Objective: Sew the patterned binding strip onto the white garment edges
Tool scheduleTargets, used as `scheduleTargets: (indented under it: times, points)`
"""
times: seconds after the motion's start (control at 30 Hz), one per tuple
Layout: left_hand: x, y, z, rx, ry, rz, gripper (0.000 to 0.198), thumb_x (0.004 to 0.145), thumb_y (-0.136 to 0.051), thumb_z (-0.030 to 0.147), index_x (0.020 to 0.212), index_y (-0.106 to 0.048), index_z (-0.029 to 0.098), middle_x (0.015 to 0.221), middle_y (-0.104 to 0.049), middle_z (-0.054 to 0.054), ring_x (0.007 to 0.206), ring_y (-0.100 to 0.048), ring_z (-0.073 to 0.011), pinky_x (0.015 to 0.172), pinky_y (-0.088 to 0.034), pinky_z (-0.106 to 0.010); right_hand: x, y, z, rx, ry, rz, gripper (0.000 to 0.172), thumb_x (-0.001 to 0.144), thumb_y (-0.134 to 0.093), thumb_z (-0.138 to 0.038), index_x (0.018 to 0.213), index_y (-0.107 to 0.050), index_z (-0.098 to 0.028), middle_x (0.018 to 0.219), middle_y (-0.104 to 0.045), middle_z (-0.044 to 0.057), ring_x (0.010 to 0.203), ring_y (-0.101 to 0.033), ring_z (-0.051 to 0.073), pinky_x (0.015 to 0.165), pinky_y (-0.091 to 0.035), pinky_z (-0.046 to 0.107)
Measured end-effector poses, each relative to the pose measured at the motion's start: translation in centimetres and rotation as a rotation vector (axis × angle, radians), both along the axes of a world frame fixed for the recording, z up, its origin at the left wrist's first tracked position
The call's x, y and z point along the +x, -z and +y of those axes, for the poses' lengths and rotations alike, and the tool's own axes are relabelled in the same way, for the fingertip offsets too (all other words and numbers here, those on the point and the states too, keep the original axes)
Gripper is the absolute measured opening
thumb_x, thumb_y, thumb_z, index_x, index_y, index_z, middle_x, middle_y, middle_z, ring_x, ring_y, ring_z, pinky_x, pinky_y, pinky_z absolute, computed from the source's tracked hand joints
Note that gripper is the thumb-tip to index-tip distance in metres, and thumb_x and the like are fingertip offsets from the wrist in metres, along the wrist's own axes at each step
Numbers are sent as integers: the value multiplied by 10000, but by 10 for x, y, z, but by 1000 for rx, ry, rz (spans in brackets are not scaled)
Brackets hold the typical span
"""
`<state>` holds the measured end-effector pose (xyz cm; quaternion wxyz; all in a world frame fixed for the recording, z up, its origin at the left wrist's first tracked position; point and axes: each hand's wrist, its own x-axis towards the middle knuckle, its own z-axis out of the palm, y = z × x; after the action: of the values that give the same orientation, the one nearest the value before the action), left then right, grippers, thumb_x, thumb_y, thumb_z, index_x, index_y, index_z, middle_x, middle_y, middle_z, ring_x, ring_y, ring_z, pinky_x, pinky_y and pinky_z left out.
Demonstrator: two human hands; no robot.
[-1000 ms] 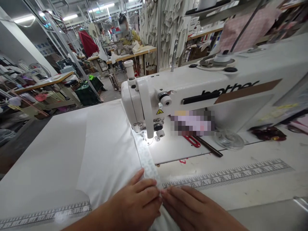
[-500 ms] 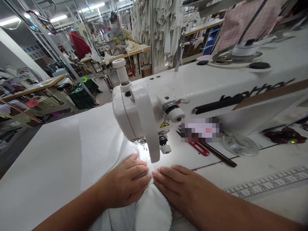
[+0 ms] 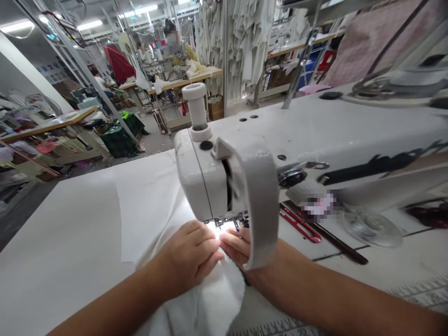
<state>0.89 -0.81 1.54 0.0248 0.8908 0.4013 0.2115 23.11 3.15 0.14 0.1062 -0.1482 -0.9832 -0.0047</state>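
A white sewing machine [image 3: 191, 179] stands in front of me, its lamp lighting the needle area brightly. White cloth [image 3: 219, 298] runs under the needle area and drapes toward me, with a curved edge on its near part. My left hand [image 3: 191, 254] is closed on the cloth just left of the presser foot, thumb and fingers together. Close beside it, my right hand [image 3: 238, 246] pinches the cloth near the needle. A curved white lever [image 3: 262, 205] on the machine hides part of that hand. The fingertips of both hands almost meet.
Right of the needle lie a red-handled tool [image 3: 301, 226], a dark stick [image 3: 341, 245] and a clear round dish [image 3: 373, 226]. A printed ruler scale [image 3: 432, 291] marks the near table. White tabletop [image 3: 80, 224] extends left. Other workstations and hanging garments [image 3: 241, 46] stand behind.
My view has shifted closer, so the machine appears larger and further right. My right hand has moved forward, nearer the needle and behind the lever. Both hands' fingers are drawn in more tightly.
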Motion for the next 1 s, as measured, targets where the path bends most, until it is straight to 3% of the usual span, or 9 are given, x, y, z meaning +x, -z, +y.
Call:
scheduleTargets:
  times: [0.17, 0.3, 0.5, 0.67, 0.83, 1.0]
  points:
    - [9, 1, -8, 19, 22, -48, 129, 928, -491, 120, 981, -603, 155, 895, -658, -57, 922, -604, -183, 940, -514, -364, 4, 11, -4, 61, 1, -59, 461, 866, -530, -128, 1316, -480, -43, 1115, -629, 139, 983, -563, 264, 900, -444, 442]
    - [5, 1, -5, 9, 45, -34, 127, 926, -486, 105, 960, -604, 139, 894, -655, -69, 933, -596, -195, 916, -518, -368, 5, 13, -6, 72, 32, -47, 390, 874, -511, -130, 1262, -527, -99, 1096, -621, 111, 967, -553, 260, 861, -444, 437]
    - [2, 2, 0, 54, 39, 9, 147, 926, -488, 107, 1015, -594, 158, 977, -666, -62, 986, -602, -189, 936, -509, -352, -1, -4, -5, 39, 104, -42, 239, 870, -516, -99, 1087, -610, -136, 901, -638, 67, 780, -550, 211, 675, -447, 358]
    - [-4, 13, 7, 91, -7, 19, 158, 933, -476, 128, 1046, -577, 174, 957, -673, -48, 895, -631, -182, 834, -532, -318, -2, 4, 0, 85, 110, 28, 266, 871, -505, -96, 1102, -623, -156, 999, -672, 102, 925, -583, 244, 769, -457, 372]
    - [-8, 22, 12, 95, -89, -4, 102, 934, -488, 179, 886, -575, 203, 778, -647, -19, 813, -620, -178, 753, -525, -296, 1, 13, 0, 99, 129, 44, 270, 903, -477, -141, 1126, -617, -198, 1090, -673, 87, 955, -599, 255, 742, -471, 374]
    - [-7, 22, 12, 77, -116, -12, 115, 931, -487, 173, 873, -581, 206, 796, -661, -17, 813, -617, -167, 782, -515, -288, 4, 6, -9, 143, 124, 94, 460, 858, -504, -144, 1315, -502, -93, 1200, -642, 156, 1014, -592, 283, 767, -483, 391]
